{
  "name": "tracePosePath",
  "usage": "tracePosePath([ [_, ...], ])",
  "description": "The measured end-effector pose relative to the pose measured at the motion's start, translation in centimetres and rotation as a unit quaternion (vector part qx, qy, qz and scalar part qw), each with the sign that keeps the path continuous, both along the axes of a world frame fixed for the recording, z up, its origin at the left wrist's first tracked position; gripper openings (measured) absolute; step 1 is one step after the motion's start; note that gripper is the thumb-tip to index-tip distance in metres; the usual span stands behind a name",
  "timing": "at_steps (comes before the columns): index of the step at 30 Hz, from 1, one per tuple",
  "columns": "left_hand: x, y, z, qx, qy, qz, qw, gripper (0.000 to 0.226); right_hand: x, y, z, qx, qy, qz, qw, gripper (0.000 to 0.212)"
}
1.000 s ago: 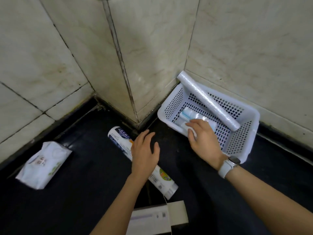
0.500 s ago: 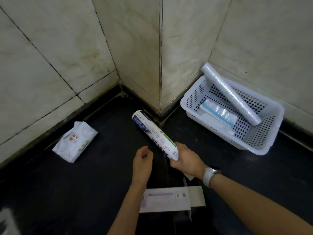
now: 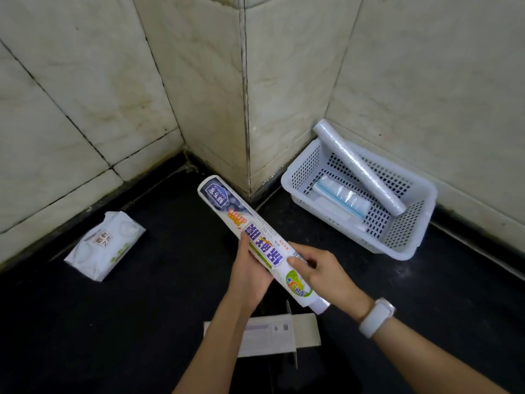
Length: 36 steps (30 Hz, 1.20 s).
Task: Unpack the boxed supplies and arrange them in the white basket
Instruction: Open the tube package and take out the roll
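A long white printed roll is lifted off the dark floor, slanting from far left to near right. My left hand grips its middle from below and my right hand holds its near end from the side. The white perforated basket sits in the wall corner to the right, well apart from both hands. In it a clear wrapped roll leans across the rim and a blue-and-white pack lies on the bottom.
A white wipes packet lies on the floor at the left by the wall. An opened white carton lies flat on the floor just under my forearms. Tiled walls form a jutting corner straight ahead.
My right hand left the basket and took the printed roll's near end. My left hand then closed on its middle, and the roll rose off the floor.
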State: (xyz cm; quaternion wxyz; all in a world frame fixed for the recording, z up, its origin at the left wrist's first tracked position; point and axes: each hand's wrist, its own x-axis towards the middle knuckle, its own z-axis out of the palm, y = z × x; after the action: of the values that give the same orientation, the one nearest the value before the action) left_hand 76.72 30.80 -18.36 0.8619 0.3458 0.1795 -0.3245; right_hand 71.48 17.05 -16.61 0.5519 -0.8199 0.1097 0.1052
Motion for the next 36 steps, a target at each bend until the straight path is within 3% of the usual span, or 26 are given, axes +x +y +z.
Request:
tracePosePath([
  [7, -0.3, -0.1, 0.7, 0.069, -0.099, -0.028, 0.992, 0.051, -1.5, -0.2, -0.1, -0.02, -0.074, -0.043, 0.996, 0.037],
  [12, -0.6, -0.7, 1.1, 0.157, -0.123, -0.04, 0.979, 0.051, -1.8, -0.1, 0.7, -0.031, -0.047, 0.025, 0.998, 0.062],
  [16, -1.1, -1.2, 1.1, 0.197, -0.115, -0.06, 0.972, 0.051, -2.3, -0.6, 0.3, -0.015, 0.022, 0.027, 0.999, 0.06],
  [23, -1.7, -1.1, 0.0, 0.178, -0.087, -0.067, 0.978, 0.054, -2.6, -1.9, 0.6, -0.024, 0.022, -0.016, 0.999, 0.035],
  [30, -1.2, -1.0, -0.6, 0.117, -0.038, -0.066, 0.99, 0.065, -1.9, -3.5, 1.4, -0.042, -0.039, -0.062, 0.996, 0.029],
  [36, -0.8, -0.4, -1.0, 0.103, 0.025, -0.006, 0.994, 0.059, -2.0, -7.1, 2.3, -0.082, -0.101, -0.192, 0.973, 0.025],
])
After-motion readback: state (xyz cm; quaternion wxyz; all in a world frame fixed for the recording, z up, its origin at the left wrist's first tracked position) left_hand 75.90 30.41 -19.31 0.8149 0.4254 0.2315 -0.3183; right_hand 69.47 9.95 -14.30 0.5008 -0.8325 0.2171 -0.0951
